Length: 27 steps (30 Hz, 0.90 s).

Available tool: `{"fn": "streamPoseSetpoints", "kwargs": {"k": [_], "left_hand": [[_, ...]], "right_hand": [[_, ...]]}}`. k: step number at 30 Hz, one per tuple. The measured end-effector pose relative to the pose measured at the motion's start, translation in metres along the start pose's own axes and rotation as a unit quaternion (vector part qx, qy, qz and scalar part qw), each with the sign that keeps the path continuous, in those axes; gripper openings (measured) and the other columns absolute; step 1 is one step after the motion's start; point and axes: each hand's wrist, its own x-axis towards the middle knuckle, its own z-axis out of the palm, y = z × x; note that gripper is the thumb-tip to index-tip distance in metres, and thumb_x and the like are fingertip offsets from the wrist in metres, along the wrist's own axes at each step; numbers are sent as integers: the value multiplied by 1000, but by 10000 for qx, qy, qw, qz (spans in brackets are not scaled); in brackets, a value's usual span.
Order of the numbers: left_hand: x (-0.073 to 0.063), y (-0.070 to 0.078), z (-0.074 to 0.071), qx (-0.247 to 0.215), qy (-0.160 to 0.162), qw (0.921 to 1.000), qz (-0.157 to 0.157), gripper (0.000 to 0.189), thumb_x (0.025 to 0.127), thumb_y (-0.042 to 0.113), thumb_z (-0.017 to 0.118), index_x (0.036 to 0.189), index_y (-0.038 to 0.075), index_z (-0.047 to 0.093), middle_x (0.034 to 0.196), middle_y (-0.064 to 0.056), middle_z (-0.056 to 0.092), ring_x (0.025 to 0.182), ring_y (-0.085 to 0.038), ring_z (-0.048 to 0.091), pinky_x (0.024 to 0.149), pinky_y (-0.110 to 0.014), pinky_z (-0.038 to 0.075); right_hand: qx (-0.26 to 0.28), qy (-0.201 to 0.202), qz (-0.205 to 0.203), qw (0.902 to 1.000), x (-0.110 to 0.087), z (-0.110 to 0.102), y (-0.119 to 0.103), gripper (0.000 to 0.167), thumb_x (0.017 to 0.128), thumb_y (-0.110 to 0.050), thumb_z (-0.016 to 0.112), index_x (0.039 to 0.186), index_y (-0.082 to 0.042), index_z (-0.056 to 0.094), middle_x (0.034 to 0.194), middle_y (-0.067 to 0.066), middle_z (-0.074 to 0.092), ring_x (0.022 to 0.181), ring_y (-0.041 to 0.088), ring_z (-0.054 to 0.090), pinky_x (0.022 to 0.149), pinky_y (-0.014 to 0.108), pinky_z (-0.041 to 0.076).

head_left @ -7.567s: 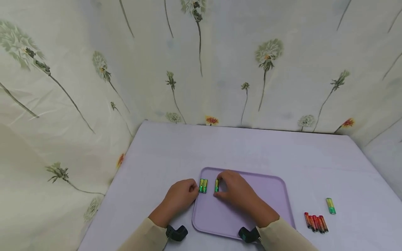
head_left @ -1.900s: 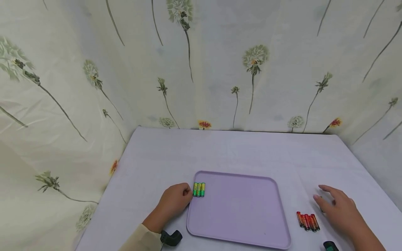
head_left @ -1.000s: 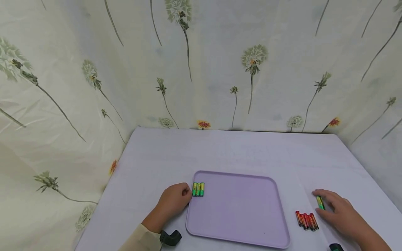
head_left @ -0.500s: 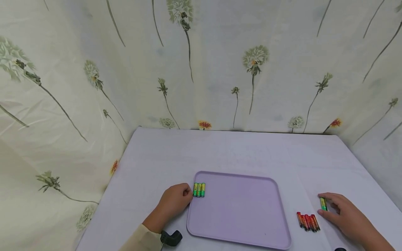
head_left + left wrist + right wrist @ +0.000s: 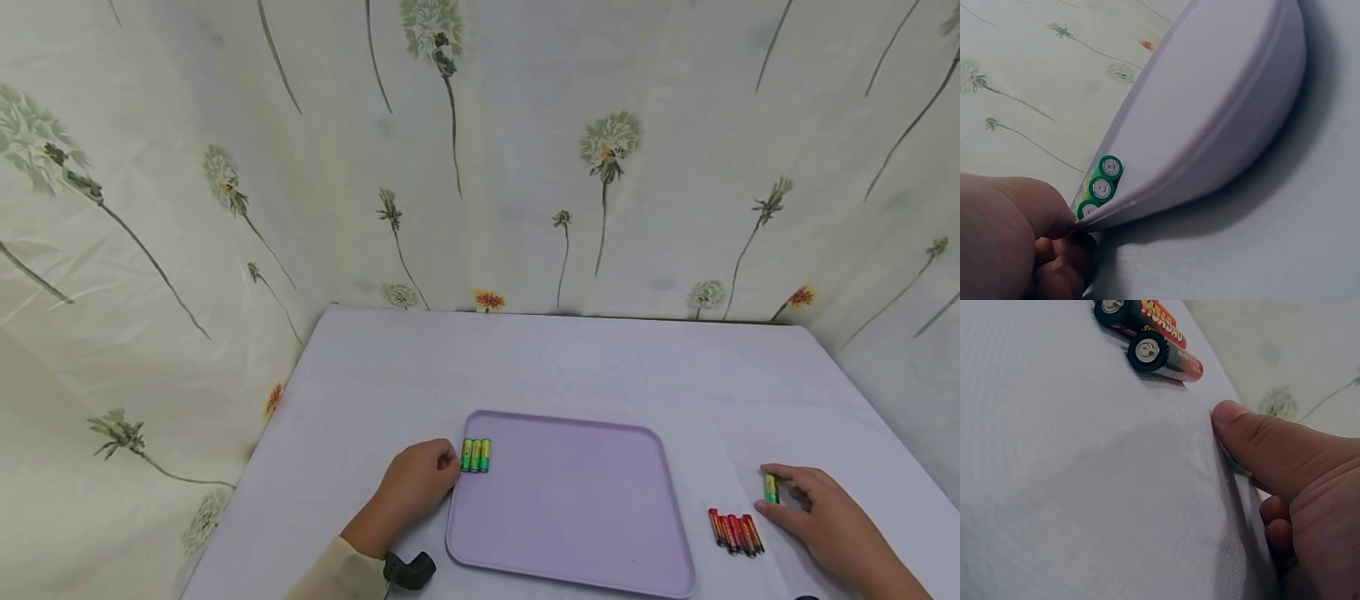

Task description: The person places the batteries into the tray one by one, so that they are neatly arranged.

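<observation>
At the lower right of the head view, a green battery (image 5: pixel 770 487) is pinched between thumb and fingers of the right hand (image 5: pixel 828 521), on the table (image 5: pixel 600 367), just right of the red batteries (image 5: pixel 735 533). At lower centre, the tray (image 5: pixel 570 508) edge is gripped by the curled left hand (image 5: pixel 416 487) beside three green batteries (image 5: pixel 476 455).

The head view looks forward and down from above the near edge of the pale lilac cloth-covered table (image 5: pixel 570 367), taking in the whole top and the cream flower-printed curtain (image 5: pixel 525 150) behind it. The left wrist view sits low at table height, very close to the rounded lilac plastic tray (image 5: pixel 1222 106), facing along its rim; both views share that tray (image 5: pixel 570 500) and the 3 green cylindrical batteries (image 5: pixel 1101 187) at its corner (image 5: pixel 476 455). The right wrist view also lies low and close, sharing with the head view the red-and-black cylindrical batteries (image 5: pixel 1147 337) (image 5: pixel 735 532).
</observation>
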Motion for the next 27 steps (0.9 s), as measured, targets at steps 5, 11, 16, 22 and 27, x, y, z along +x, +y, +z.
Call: {"fn": "streamPoseSetpoints", "kwargs": {"k": [5, 11, 16, 22, 27], "left_hand": [[0, 0, 0, 22, 10, 10000, 0, 15, 98, 26, 63, 83, 24, 62, 70, 9, 55, 67, -10, 51, 62, -29, 40], [0, -1, 0, 20, 45, 10000, 24, 15, 98, 26, 63, 82, 24, 62, 69, 9, 55, 66, -10, 51, 61, -29, 40], [0, -2, 1, -2, 21, 10000, 0, 15, 98, 26, 63, 83, 24, 63, 70, 9, 55, 67, -10, 51, 61, -29, 40], [1, -2, 2, 5, 9, 10000, -17, 14, 98, 26, 64, 84, 24, 63, 70, 9, 56, 67, -11, 51, 61, -30, 40], [1, -1, 2, 5, 15, 10000, -27, 14, 98, 26, 64, 84, 24, 63, 70, 9, 56, 68, -10, 52, 62, -29, 40]], "right_hand": [[-67, 141, 119, 9998, 2, 0, -3, 75, 91, -51, 78, 138, 4, 58, 128, 39, 56, 111, 51, 58, 87, 66, 46], [-23, 74, 406, 9991, 7, -1, -9, 81, 90, -57, 76, 139, 5, 57, 122, 35, 57, 100, 40, 60, 79, 57, 49], [3, 57, 560, 9984, 10, -3, -17, 82, 89, -58, 77, 140, 3, 55, 127, 34, 54, 102, 39, 59, 77, 53, 50], [48, -8, 675, 9977, 13, -4, -27, 82, 89, -55, 78, 141, 3, 54, 131, 36, 51, 104, 42, 58, 80, 59, 51], [61, 122, 466, 9988, 12, -8, -40, 81, 90, -58, 76, 142, 2, 55, 133, 36, 51, 107, 47, 60, 80, 62, 51]]}}
